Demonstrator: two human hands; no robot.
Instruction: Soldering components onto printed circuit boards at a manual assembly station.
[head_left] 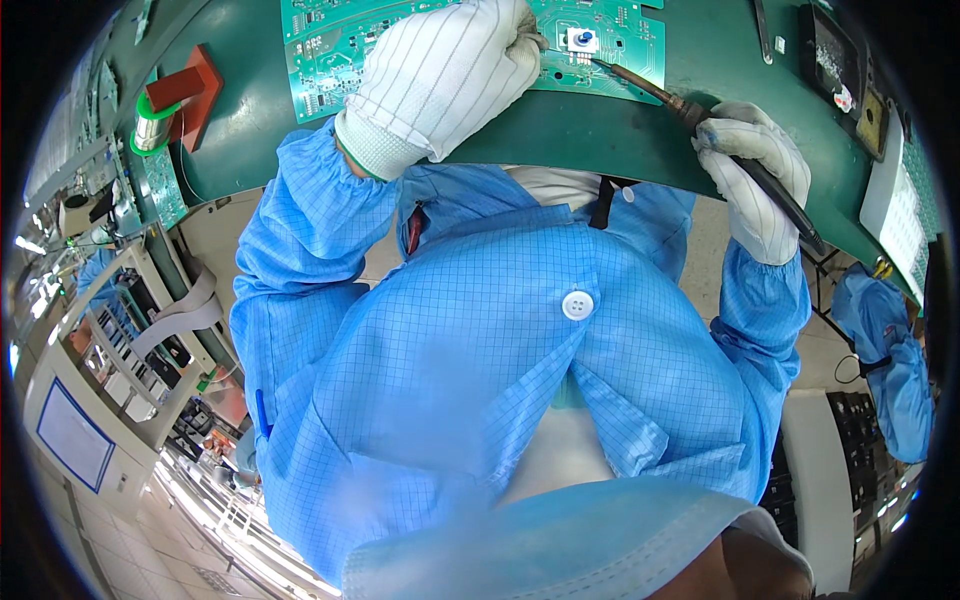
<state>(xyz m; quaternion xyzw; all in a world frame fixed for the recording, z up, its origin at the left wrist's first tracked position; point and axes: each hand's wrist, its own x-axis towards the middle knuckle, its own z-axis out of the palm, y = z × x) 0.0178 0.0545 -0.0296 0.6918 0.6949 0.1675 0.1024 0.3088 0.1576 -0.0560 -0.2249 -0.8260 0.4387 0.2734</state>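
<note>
The R hand (758, 180), white-gloved, has its grip wrapped tight round the dark handle of a soldering iron (700, 125). The iron's long axis runs diagonal, from the handle at lower right up-left to the tip, which sits just beside a small blue-capped component (581, 39) on the green circuit board (330, 50). So the work point lies up and to the left of the R grip, along the iron's own line.

The L hand (440, 80), also gloved, rests on the board w/ fingers curled at the component's left side; fingertips look pressed together, maybe pinching thin solder wire, but the picture doesn't show it clearly, so can't tell. The L hand is much nearer the component than the R hand, which stays back at the tabletop (560, 140) edge.

Solder spool (152, 125) on a red holder sits well apart at far left. Blue lab coat (500, 380) fills the lower view.
</note>
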